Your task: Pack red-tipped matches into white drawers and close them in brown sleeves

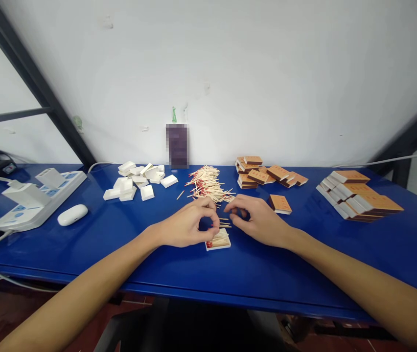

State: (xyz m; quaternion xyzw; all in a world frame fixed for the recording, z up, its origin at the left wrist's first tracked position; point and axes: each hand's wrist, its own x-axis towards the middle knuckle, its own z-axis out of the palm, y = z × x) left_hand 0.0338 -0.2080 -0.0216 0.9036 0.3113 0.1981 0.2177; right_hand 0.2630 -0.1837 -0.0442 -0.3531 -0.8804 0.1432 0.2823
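Note:
My left hand [194, 222] is closed, thumb and forefinger meeting in a ring above a white matchbox tray [219, 248]. Red-tipped matches lie inside that tray, its left end partly covered by the fingers. A few loose matches [225, 223] stretch out behind the tray, beside the left fingertips; whether the pinch grips any of them is hidden. My right hand [258, 220] hovers to the right with fingers curved and thumb apart, nothing visible between them. Just beyond both hands spreads a heap of matches [208, 183], heads mostly to the left.
Empty white trays [148, 173] lie scattered at back left. Brown matchbox sleeves [263, 173] are piled at back right, with a single matchbox [280, 204] nearer. Stacked matchboxes [359, 195] stand far right. A power strip [43, 200] and white earbud case [72, 214] sit left.

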